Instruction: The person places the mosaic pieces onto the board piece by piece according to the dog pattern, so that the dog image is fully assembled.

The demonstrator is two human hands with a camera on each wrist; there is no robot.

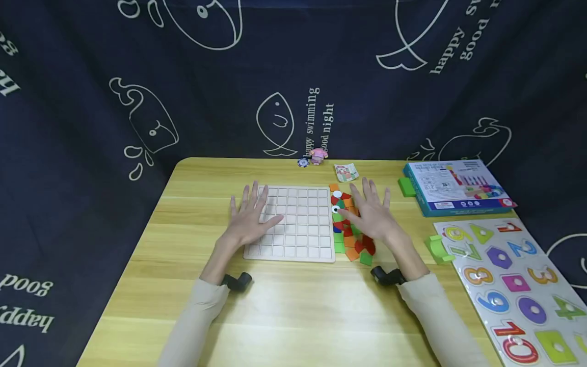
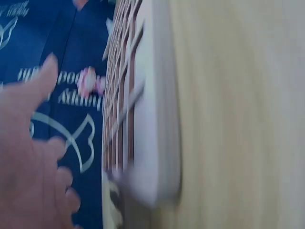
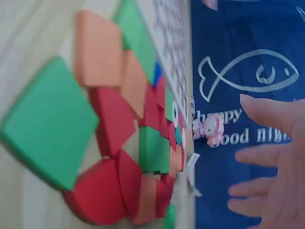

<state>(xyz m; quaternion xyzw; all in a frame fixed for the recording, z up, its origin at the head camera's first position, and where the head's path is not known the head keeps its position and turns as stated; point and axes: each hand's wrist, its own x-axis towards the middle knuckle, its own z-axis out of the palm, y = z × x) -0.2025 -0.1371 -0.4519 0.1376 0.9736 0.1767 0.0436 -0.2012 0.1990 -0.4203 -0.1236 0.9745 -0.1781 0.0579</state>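
Observation:
A pale wooden grid board [image 1: 298, 256] lies flat in the middle of the table. My left hand [image 1: 247, 221] is over the board's left part, fingers spread and holding nothing. In the left wrist view the hand [image 2: 33, 157] appears beside the board's raised edge [image 2: 164, 119]. Along the board's right side lies a cluster of coloured pieces, among them a green square [image 3: 52, 124], an orange piece [image 3: 100, 50] and a red piece [image 3: 97, 193]. My right hand [image 1: 373, 216] is over that cluster with spread fingers and nothing in it. Whether either hand touches what lies below, I cannot tell.
At the back stand a pink figurine [image 1: 318, 156] and a round chip [image 1: 303, 162], with a picture card [image 1: 346, 172] nearby. On the right are a blue box [image 1: 458, 186], a green block [image 1: 406, 187], a light green piece [image 1: 438, 250] and a number puzzle board [image 1: 481, 280].

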